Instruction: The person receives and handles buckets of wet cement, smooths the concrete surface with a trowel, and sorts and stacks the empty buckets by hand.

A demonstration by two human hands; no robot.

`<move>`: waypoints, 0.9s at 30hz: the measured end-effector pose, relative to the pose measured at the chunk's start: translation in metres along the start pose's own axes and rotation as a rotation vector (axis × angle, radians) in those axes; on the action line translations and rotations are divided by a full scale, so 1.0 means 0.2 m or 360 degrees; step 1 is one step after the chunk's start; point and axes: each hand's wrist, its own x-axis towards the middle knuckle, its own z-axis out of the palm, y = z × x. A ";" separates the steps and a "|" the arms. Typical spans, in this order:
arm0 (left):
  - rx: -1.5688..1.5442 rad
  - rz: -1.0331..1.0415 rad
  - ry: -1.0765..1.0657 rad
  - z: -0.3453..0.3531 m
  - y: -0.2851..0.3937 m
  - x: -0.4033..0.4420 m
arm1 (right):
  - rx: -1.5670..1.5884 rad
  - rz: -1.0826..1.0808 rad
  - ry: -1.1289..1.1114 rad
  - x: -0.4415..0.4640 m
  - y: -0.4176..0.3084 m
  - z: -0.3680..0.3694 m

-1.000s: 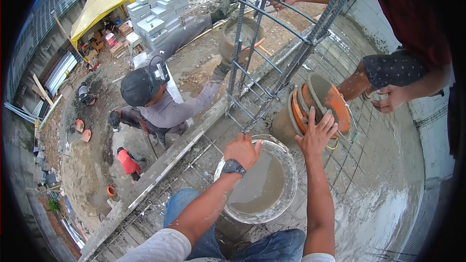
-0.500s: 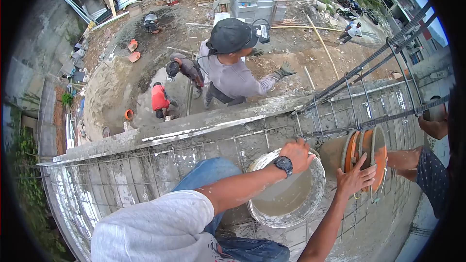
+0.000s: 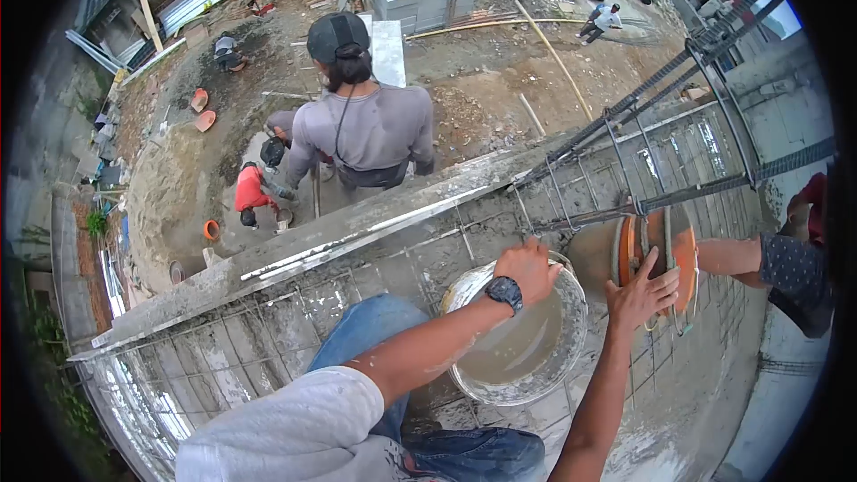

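Note:
A large white bucket of grey, watery mix stands between my legs on the rebar-covered deck. My left hand, with a black watch on its wrist, is closed at the bucket's far rim; the rim under the fingers is partly hidden. To the right lies a stack of orange buckets on its side, smeared with cement. On the side of this stack rests my right hand, its fingers spread and the thumb apart.
A steel rebar cage slants past the buckets at upper right. Beyond the concrete edge the ground drops to a lower site, with a worker in grey close by and several people farther off. Another person's leg stands at right.
The view has shifted slightly. The grey-shirted worker has turned their back and lowered an outstretched arm. Both my hands keep their places on the buckets.

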 end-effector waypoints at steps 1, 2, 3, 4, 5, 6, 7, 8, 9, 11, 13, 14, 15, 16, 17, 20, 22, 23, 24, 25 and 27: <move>0.0082 -0.0004 -0.0011 -0.02 0.02 0.00 | 0.0082 0.0021 0.0023 0.00 0.01 0.01; 0.0105 0.0031 0.0054 -0.02 0.03 0.00 | 0.0161 0.0013 0.0038 0.01 0.03 0.01; 0.0136 0.0054 0.0046 -0.01 0.04 0.01 | 0.0217 0.0032 0.0004 0.02 0.05 0.01; 0.0196 0.0057 0.0090 0.02 0.04 0.02 | 0.0245 0.0052 0.0035 0.02 0.06 0.01; 0.0219 0.0086 0.0076 0.01 0.06 0.02 | 0.0217 0.0063 0.0031 0.03 0.07 0.03; 0.0259 0.0086 0.0072 -0.01 0.07 0.02 | 0.0216 0.0050 0.0024 0.02 0.09 0.04; 0.0282 0.0118 0.0051 0.00 0.08 0.02 | 0.0219 0.0074 0.0024 0.02 0.11 0.05; 0.0314 0.0126 0.0046 0.01 0.08 0.02 | 0.0240 0.0076 0.0031 0.02 0.12 0.07; 0.0353 0.0110 0.0048 0.00 0.08 0.02 | 0.0276 0.0057 0.0037 0.02 0.11 0.07; 0.0376 0.0097 0.0034 -0.01 0.09 0.02 | 0.0272 0.0057 0.0022 0.02 0.12 0.06; 0.0397 0.0099 0.0033 -0.01 0.11 0.01 | 0.0219 0.0058 0.0013 0.02 0.13 0.07; 0.0411 0.0110 0.0039 -0.01 0.11 0.01 | 0.0236 0.0059 0.0024 0.02 0.14 0.07; 0.0424 0.0120 0.0043 -0.01 0.11 0.01 | 0.0254 0.0059 0.0033 0.01 0.15 0.08; 0.0431 0.0134 0.0033 0.00 0.11 0.01 | 0.0275 0.0056 0.0043 0.00 0.15 0.09; 0.0440 0.0144 0.0029 0.00 0.11 0.01 | 0.0288 0.0060 0.0045 0.00 0.15 0.10; 0.0436 0.0172 0.0035 0.00 0.12 0.00 | 0.0327 0.0063 0.0062 -0.02 0.18 0.12; 0.0432 0.0175 0.0063 0.01 0.12 0.01 | 0.0356 0.0056 0.0088 -0.01 0.17 0.13; 0.0446 0.0173 0.0053 0.01 0.11 0.01 | 0.0332 0.0073 0.0123 -0.01 0.16 0.14; 0.0458 0.0162 0.0044 0.01 0.12 0.01 | 0.0311 0.0080 0.0158 -0.01 0.17 0.15; 0.0473 0.0143 0.0038 0.00 0.12 0.01 | 0.0295 0.0082 0.0193 -0.01 0.16 0.16; 0.0485 0.0124 0.0033 0.00 0.12 0.01 | 0.0279 0.0084 0.0202 -0.01 0.16 0.16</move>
